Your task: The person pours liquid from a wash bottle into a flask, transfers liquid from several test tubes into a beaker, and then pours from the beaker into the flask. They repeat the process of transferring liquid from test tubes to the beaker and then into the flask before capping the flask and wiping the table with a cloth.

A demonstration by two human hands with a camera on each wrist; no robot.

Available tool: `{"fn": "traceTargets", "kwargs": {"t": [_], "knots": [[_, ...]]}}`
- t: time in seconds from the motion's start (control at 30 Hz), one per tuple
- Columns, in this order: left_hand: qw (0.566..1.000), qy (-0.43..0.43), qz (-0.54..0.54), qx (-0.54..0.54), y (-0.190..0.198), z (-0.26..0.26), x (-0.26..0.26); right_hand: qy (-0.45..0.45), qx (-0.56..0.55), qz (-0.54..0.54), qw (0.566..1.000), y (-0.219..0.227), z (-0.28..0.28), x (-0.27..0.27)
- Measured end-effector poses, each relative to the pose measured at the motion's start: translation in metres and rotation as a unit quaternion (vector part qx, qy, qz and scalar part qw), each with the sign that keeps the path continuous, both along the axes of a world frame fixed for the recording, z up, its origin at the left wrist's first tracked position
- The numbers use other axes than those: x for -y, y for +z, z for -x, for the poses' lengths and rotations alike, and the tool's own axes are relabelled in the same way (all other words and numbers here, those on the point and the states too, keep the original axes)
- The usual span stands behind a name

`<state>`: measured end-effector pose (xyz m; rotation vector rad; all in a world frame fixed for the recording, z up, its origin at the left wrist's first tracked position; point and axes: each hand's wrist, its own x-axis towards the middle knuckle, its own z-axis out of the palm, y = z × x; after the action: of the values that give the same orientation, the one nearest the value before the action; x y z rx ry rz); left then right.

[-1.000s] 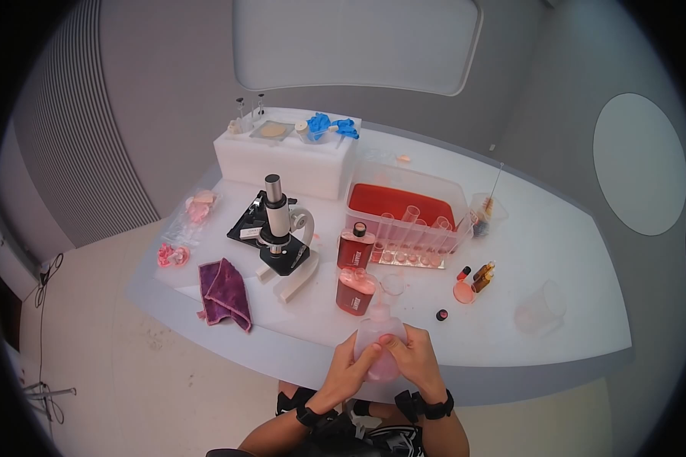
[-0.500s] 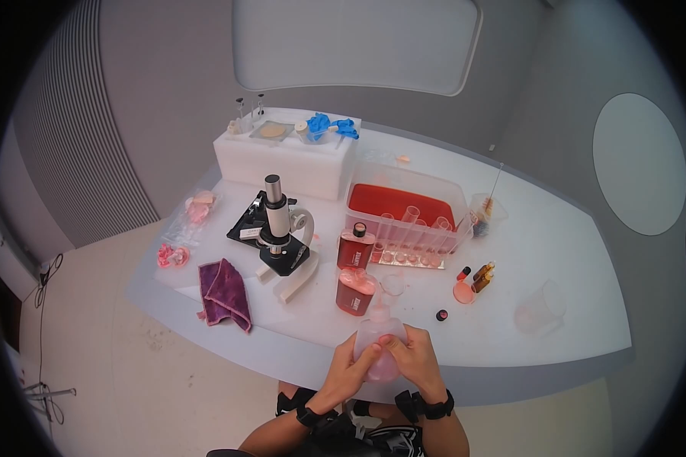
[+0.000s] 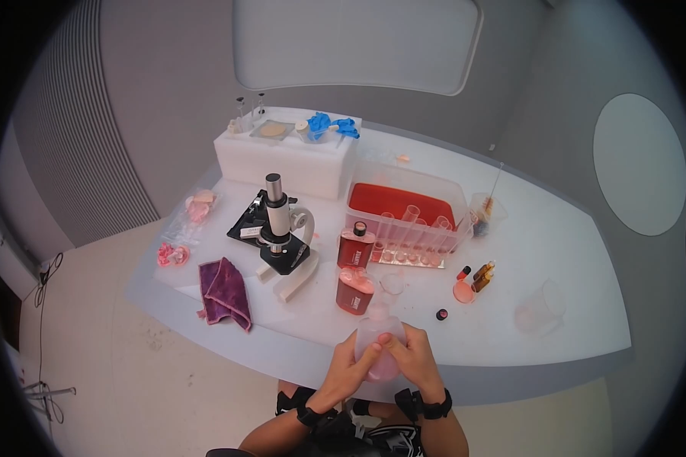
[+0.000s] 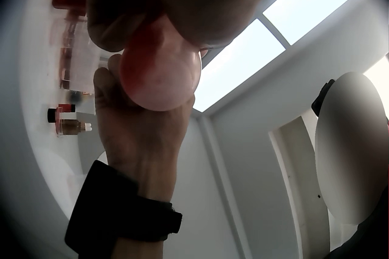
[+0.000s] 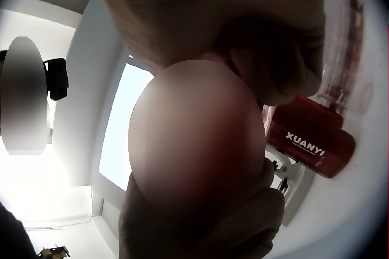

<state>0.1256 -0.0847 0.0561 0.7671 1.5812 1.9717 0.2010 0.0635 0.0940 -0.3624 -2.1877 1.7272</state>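
A translucent pinkish plastic squeeze bottle (image 3: 379, 331) with a narrow neck stands upright between both hands, over the table's front edge. My left hand (image 3: 349, 371) grips its left side and my right hand (image 3: 418, 363) its right side, thumbs together across the front. In the left wrist view the rounded bottle (image 4: 161, 77) shows between the two hands, tinted red inside. Just beyond its neck are an open clear round container (image 3: 392, 285) and a red bottle with a pinkish top (image 3: 354, 297). A black-capped red bottle (image 3: 356, 248) stands behind that one.
Left of the bottles stand a microscope (image 3: 276, 221) and a folded purple cloth (image 3: 225, 295). Behind lies a clear bin of red liquid (image 3: 404, 171), test tubes before it. Small brown vials (image 3: 483, 277), a black cap (image 3: 442, 314) and a clear beaker (image 3: 545, 308) are to the right.
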Motion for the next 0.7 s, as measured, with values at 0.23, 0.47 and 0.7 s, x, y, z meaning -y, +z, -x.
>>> {"fn": "traceTargets", "kwargs": {"t": [0.23, 0.47, 0.7], "knots": [[1.000, -0.017, 0.008, 0.000, -0.0002, 0.0013, -0.0007, 0.004, 0.004, 0.011, 1.000, 0.0037, -0.0003, 0.0013], [1.000, -0.005, -0.001, 0.002, -0.0018, 0.0020, -0.0021, -0.008, 0.006, -0.015, 1.000, 0.0029, 0.0012, 0.0024], [1.000, 0.001, 0.003, 0.014, 0.0002, 0.0018, -0.0020, -0.017, -0.007, -0.026, 0.999, 0.0000, 0.0028, 0.0011]]}}
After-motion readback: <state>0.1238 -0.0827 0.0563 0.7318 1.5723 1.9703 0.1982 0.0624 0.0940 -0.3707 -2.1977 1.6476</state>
